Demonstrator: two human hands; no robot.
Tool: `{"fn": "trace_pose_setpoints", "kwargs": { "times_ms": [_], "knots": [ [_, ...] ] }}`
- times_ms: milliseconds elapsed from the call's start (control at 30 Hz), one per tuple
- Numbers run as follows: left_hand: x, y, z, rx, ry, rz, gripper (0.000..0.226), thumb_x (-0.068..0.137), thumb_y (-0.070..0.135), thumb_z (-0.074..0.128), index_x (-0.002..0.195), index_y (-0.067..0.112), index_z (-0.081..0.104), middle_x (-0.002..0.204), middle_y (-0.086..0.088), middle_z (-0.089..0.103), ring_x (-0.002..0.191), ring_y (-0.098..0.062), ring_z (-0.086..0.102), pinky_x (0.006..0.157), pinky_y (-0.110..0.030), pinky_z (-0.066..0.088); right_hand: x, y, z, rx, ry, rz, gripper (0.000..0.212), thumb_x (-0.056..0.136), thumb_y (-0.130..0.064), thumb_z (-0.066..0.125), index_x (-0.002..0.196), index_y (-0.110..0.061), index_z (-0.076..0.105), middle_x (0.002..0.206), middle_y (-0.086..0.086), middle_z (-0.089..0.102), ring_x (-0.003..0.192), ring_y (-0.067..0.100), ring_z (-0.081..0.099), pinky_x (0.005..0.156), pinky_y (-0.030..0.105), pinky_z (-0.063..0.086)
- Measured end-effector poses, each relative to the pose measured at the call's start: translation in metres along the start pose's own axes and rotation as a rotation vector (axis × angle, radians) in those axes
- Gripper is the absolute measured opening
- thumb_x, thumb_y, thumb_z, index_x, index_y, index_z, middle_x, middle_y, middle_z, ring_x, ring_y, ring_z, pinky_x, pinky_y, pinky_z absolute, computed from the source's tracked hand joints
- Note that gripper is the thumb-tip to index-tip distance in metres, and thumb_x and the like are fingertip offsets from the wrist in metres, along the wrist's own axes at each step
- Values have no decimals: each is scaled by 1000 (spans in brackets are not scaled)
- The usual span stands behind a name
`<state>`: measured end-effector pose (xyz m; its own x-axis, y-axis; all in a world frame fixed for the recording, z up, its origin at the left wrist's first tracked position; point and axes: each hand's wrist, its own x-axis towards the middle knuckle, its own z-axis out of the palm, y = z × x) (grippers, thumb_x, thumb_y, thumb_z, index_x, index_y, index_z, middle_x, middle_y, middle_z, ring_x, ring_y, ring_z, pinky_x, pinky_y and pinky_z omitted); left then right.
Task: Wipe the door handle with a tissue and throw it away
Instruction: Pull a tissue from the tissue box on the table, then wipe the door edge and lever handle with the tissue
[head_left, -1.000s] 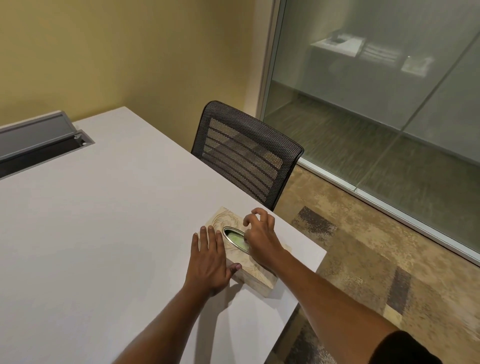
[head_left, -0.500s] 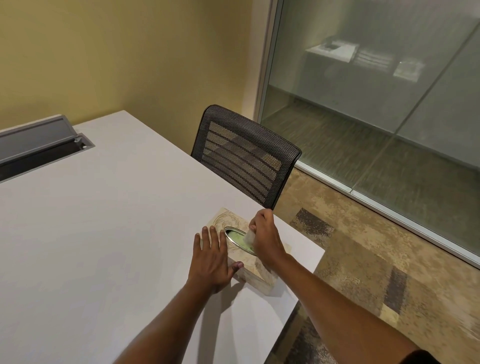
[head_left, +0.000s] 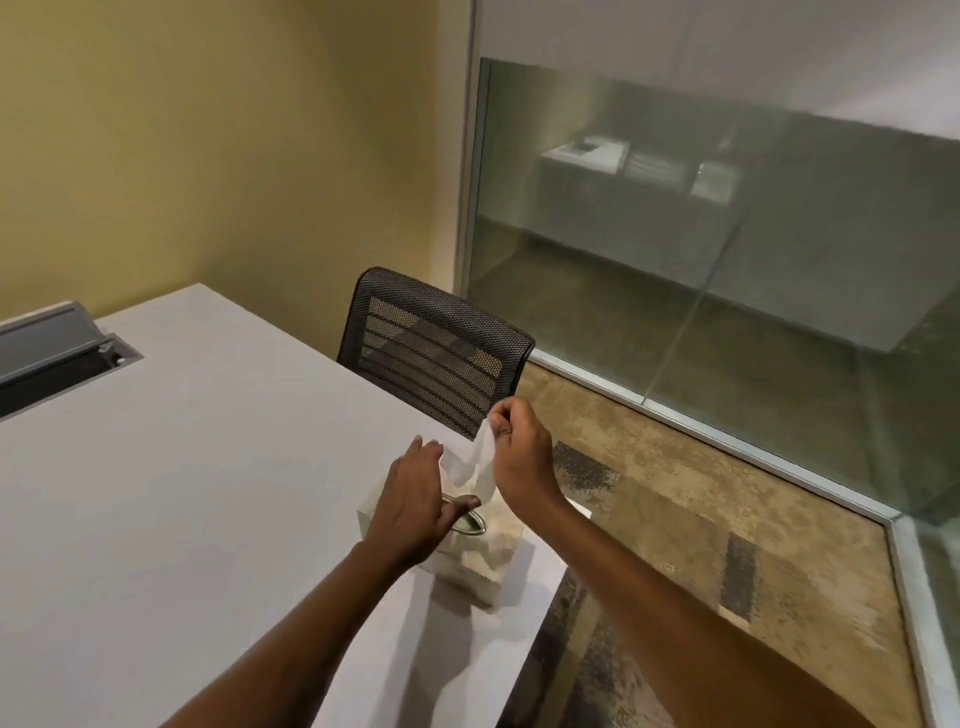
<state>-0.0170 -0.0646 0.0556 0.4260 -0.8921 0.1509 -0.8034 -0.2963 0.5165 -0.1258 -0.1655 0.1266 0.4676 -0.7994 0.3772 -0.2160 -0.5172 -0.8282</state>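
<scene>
A beige patterned tissue box (head_left: 488, 558) sits near the right corner of the white table (head_left: 197, 493). My left hand (head_left: 415, 501) lies flat on top of the box, holding it down, fingers spread. A white tissue (head_left: 475, 462) stretches up out of the box's oval slot. My right hand (head_left: 517, 449) pinches the tissue's top end between thumb and fingers, a short way above the box. No door handle is in view.
A black mesh-backed chair (head_left: 441, 353) is tucked against the table's far edge, just behind the box. A glass partition (head_left: 727, 249) runs along the right, above patterned carpet (head_left: 701, 571). A grey cable hatch (head_left: 57, 358) is open at the table's left.
My right hand has pinched a tissue at the slot and lifted it up out of the box. My left hand has stayed pressed on the box. The head camera has tilted upward.
</scene>
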Motion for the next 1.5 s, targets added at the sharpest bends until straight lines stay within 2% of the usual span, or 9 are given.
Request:
{"fn": "trace_pose_setpoints", "kwargs": {
  "times_ms": [133,333,500,667,800,933,1100,1333,1500],
  "knots": [
    [0,54,-30,-338,99,63,104,73,91,30,141,13,38,139,-11,53,123,-27,51,97,-33,38,3,-33,-49,113,35,90,26,96,-6,47,80,-26,51,73,-8,54,62,-2,49,54,9,41],
    [-1,155,-51,-474,46,263,107,75,91,24,151,15,26,148,5,39,126,-7,43,100,-31,41,-21,-67,-161,337,98,204,34,96,-1,46,76,-26,57,72,-2,59,62,7,56,54,21,49],
    [-32,252,-37,-506,93,425,54,84,6,73,134,11,53,124,-1,59,111,-23,58,93,-39,48,-74,-89,-268,442,223,281,35,96,-3,48,73,-20,68,67,-3,61,59,9,55,53,21,45],
    [-92,375,-26,-514,109,587,27,73,-18,69,87,4,73,80,-4,72,71,-26,66,67,-28,45,-168,-118,-390,372,317,330,9,81,5,66,89,4,70,67,3,64,58,10,57,54,21,47],
    [-164,463,-20,-591,-65,753,20,79,-10,61,73,9,61,63,4,59,60,-18,52,58,-33,39,-274,-144,-475,240,376,483,14,77,-2,71,81,-15,73,55,-10,63,47,4,54,43,14,41],
    [-254,546,-14,-711,-289,946,20,75,12,48,62,27,48,54,9,50,55,-8,44,57,-31,36,-390,-180,-543,13,407,611,25,74,-8,77,97,-4,70,52,-11,62,44,-3,56,39,13,44],
    [-367,635,7,-707,-540,1204,36,80,30,43,65,-1,54,59,-7,53,61,-3,48,57,-21,29,-536,-236,-593,-148,425,837,25,62,-14,87,75,-5,68,57,2,63,47,10,61,44,22,53],
    [-508,733,26,-652,-896,1528,39,76,60,40,53,29,47,46,13,48,53,3,49,55,-17,29,-695,-302,-623,-89,919,855,20,86,-12,69,81,7,65,67,14,60,53,20,63,49,29,58],
    [-589,796,57,-488,-1062,1669,17,88,20,68,72,22,63,68,6,61,61,5,53,58,-16,35,-768,-316,-635,-318,1208,801,35,90,-21,64,56,-16,61,54,2,54,54,13,53,55,29,47]
  ]
}}
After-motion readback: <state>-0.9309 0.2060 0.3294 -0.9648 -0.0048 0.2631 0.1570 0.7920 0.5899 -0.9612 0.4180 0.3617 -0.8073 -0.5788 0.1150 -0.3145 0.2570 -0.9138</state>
